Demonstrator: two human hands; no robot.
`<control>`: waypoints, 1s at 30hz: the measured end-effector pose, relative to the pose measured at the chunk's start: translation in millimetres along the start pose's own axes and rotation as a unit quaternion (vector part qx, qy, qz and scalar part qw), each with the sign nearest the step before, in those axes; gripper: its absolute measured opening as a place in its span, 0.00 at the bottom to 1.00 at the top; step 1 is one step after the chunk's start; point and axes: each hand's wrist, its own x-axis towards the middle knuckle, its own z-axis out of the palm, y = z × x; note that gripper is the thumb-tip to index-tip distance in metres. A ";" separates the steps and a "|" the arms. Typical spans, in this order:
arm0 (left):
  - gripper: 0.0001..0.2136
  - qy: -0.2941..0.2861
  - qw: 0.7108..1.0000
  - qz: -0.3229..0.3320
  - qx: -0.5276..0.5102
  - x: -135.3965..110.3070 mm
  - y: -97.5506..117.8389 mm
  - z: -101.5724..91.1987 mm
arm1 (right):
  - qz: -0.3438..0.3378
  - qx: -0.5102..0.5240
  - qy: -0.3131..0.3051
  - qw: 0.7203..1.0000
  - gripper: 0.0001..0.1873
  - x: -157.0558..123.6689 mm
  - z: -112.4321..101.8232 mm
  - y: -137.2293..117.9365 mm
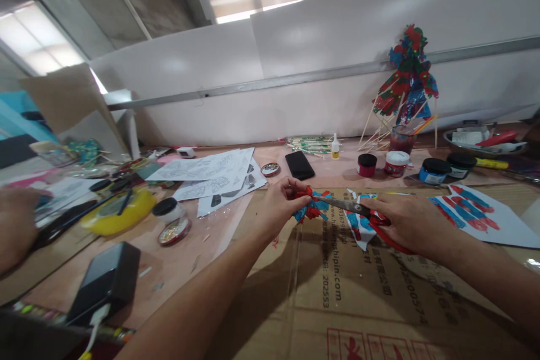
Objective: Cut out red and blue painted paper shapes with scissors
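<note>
Two hands hovered above a flattened brown cardboard sheet (337, 298); the left hand (282, 202) pinched a small red-and-blue painted paper cutout (311, 212) in closed fingers; the right hand (405, 222) gripped red-handled metal scissors (346, 204), blades reaching the cutout; a flat black phone (299, 165) lay behind.

Your desk (177, 259) carries flattened cardboard (358, 315) before you, drawing sheets (206, 171), a black phone (299, 165), paint jars (396, 163) and a yellow dish (107, 218) leftward.
</note>
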 end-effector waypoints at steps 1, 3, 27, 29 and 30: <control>0.11 -0.001 1.000 0.003 0.002 -0.1 0.7 -0.2 | -0.001 0.003 0.001 1.000 0.20 0.0 -0.1 0.2; 0.11 0.000 1.000 0.009 0.001 -0.2 2.2 -0.7 | -0.001 0.009 0.003 1.000 0.20 -0.1 -0.2 0.3; 0.08 -0.048 0.997 0.019 0.055 4.8 -2.5 -8.1 | -0.034 0.007 -0.004 0.999 0.24 -1.8 4.1 3.4; 0.08 -0.057 0.996 0.016 0.061 6.0 -3.5 -9.6 | -0.038 0.005 -0.005 0.999 0.24 -1.6 3.6 3.9; 0.08 -0.062 0.996 0.014 0.064 6.6 -4.0 -10.3 | -0.037 0.004 -0.005 0.999 0.24 -1.4 3.2 3.9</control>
